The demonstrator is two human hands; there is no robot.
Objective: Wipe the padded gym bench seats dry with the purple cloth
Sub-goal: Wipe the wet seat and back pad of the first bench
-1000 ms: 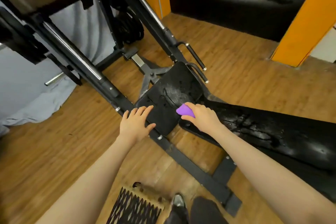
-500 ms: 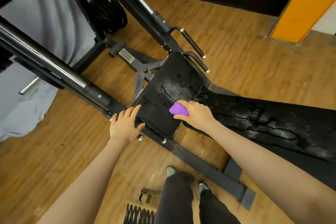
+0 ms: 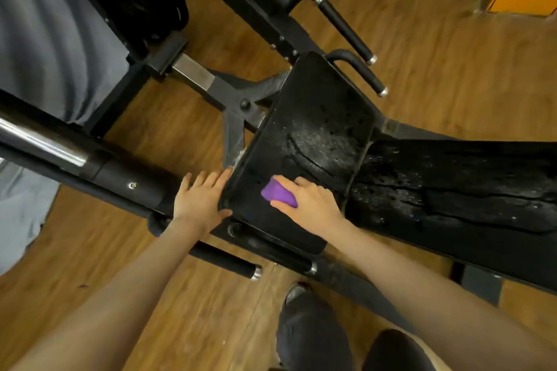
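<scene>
Left hand (image 3: 201, 201) flat on seat pad (image 3: 313, 129) edge | right hand (image 3: 310, 205) grasping purple cloth (image 3: 278, 195) on pad

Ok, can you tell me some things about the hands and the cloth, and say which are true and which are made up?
1. The right hand holds the purple cloth on the small seat pad. True.
2. The left hand holds a second cloth. False: it rests flat against the pad's edge, holding nothing.
3. The long pad looks wet and speckled. True.
4. The cloth lies on the wooden floor. False: it is on the seat pad.
</scene>
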